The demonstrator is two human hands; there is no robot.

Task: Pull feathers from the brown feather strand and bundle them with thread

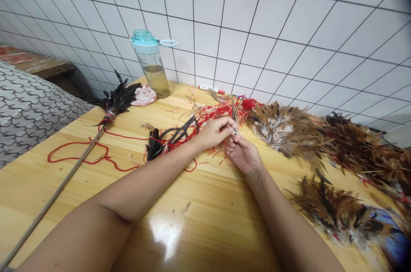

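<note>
My left hand [215, 133] and my right hand [243, 153] meet over the middle of the table, fingertips together. Between them, both pinch the base of a small bunch of feathers [234, 111], whose brown and dark tips point up. The exact finger grip is partly hidden. Just behind lies a tangle of red string [212, 113] with a ball of red yarn [249, 104]. Black-handled scissors [180, 131] rest left of my left hand, beside a small bundle of black feathers [154, 145].
A stick [69, 174] with black feathers [117, 99] tied on its end lies at left, trailing red string. Behind it stand a water bottle [157, 79] and crumpled pink cloth [144, 95]. Brown feather bundles [289, 128] cover the right side. A marker [212, 90] lies near the tiled wall.
</note>
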